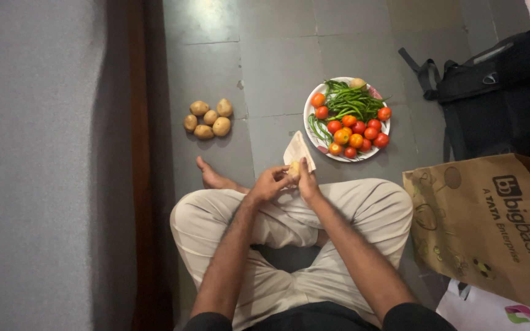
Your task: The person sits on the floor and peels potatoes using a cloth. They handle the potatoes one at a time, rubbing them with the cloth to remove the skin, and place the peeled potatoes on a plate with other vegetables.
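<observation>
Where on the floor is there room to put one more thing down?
Bare floor lies between the pile of potatoes and the plate of tomatoes and green beans, and also beyond them. It is crowded to the right, where the black bag and the paper bag sit close.

Both forearms reach forward over the crossed legs, the 2 hands, left hand (269, 184) and right hand (307, 181), meeting with fingers curled.

Grey tiled floor (265, 55) carries it all: five potatoes (207, 120) heaped at the left, a plate (310, 104) of tomatoes and green chillies, perhaps beans, right of them, a black bag (498, 92) far right, a paper bag (492, 227) nearer.
</observation>
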